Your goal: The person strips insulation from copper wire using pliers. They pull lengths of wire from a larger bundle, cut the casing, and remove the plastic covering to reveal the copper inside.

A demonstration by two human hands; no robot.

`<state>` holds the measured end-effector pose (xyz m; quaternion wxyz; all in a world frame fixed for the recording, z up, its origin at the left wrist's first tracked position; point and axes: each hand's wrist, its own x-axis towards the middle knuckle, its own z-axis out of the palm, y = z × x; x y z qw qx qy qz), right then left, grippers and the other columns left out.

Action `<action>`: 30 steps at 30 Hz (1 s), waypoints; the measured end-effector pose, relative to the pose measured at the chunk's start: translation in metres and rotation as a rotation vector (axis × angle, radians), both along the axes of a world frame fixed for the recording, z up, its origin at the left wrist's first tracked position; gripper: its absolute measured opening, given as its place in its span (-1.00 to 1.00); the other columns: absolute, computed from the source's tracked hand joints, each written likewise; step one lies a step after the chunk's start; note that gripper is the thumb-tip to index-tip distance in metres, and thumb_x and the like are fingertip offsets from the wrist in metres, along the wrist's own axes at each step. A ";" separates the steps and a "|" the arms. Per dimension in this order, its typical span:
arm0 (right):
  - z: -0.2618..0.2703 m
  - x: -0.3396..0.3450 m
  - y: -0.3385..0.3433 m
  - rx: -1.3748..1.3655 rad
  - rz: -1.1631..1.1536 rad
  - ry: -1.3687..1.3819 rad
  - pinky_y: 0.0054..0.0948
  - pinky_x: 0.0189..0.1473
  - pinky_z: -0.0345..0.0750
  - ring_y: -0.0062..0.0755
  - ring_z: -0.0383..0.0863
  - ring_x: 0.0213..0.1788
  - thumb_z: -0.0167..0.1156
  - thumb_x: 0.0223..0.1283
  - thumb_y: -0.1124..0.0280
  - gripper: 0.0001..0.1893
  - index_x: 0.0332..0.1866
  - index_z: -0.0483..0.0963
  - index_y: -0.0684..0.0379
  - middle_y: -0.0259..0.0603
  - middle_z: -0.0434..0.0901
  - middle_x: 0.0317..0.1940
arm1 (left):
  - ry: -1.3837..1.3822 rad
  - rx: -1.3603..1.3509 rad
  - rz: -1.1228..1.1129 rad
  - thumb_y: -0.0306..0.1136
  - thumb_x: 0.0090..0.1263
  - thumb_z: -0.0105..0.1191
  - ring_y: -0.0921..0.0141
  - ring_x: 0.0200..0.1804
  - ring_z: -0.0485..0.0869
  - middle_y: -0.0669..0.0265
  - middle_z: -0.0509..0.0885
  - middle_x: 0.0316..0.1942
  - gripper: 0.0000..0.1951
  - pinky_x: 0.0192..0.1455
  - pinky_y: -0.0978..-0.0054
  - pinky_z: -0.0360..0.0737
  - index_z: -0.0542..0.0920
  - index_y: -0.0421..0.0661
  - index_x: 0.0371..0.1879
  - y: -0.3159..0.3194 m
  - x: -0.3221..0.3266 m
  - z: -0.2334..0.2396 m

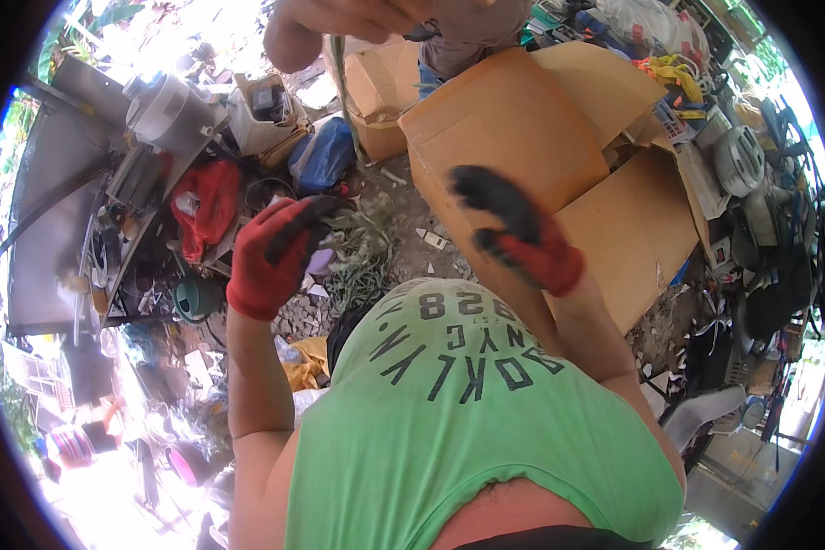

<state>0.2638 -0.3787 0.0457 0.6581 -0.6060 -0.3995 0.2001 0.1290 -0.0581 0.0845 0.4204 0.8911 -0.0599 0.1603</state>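
Observation:
My left hand (275,254), in a red glove with a black coated palm, is raised with curved fingers beside a tangle of grey-green fibrous strands (368,254); whether its fingertips hold any is unclear. Opposite it, my right hand (526,234), gloved alike and blurred, has thumb and fingers apart with nothing between them. It is over a large brown cardboard box (509,130) with a flap spread out. At the top, another person's bare hand (350,27) is above a long thin greenish strip (346,89) that hangs towards the tangle.
A second cardboard box (385,82) stands by the other person. To the left are a blue plastic bag (323,155), a red bag (206,203), a green watering can (198,297) and a white bin (261,113). Rubble covers the ground; a rice cooker (739,161) is among clutter at right.

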 end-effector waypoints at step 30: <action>-0.032 0.044 -0.071 0.154 -0.544 0.360 -0.48 -0.52 0.28 -0.65 0.28 -0.59 0.23 0.49 0.36 -0.94 -0.10 0.54 0.08 -0.48 0.42 -0.53 | 0.567 -0.501 0.314 -0.37 0.45 0.27 0.71 -0.33 0.49 0.48 0.68 -0.34 -0.82 -0.30 0.64 0.45 0.67 -0.14 -0.06 0.122 -0.119 -0.096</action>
